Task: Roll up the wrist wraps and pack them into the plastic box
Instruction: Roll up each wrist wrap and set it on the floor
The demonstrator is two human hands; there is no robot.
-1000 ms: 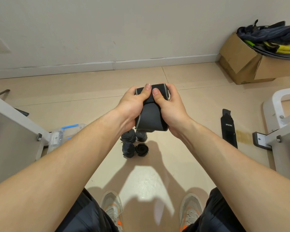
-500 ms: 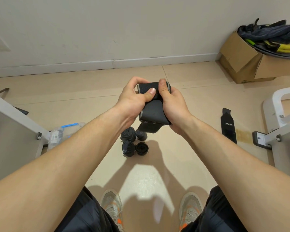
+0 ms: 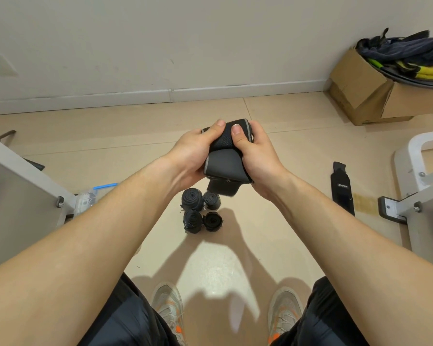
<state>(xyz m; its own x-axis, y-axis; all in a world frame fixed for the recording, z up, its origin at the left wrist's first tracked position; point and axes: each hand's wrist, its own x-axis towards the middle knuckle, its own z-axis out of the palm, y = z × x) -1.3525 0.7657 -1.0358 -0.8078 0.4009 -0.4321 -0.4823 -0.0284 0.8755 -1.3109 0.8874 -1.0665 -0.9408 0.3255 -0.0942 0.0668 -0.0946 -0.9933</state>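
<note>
A dark grey wrist wrap (image 3: 225, 163) is partly rolled and held in mid-air over the floor. My left hand (image 3: 193, 153) grips its left side, thumb pressed on the roll's top. My right hand (image 3: 256, 153) grips the right side, thumb also on top. A short tail of the wrap hangs below the hands. Several rolled black wraps (image 3: 201, 212) sit in a cluster on the floor beneath. One flat, unrolled black wrap (image 3: 341, 187) lies on the floor at the right. The clear plastic box (image 3: 90, 198) with a blue clip sits at the left, partly hidden by my left forearm.
White metal frames stand at the left (image 3: 23, 181) and right (image 3: 415, 196). A cardboard box (image 3: 368, 96) filled with dark and yellow gear sits in the back right corner by the wall. My two shoes (image 3: 168, 310) are at the bottom.
Both hands have turned the roll further; the hanging tail is shorter than a second ago. The thumbs shifted back to the roll's top.
</note>
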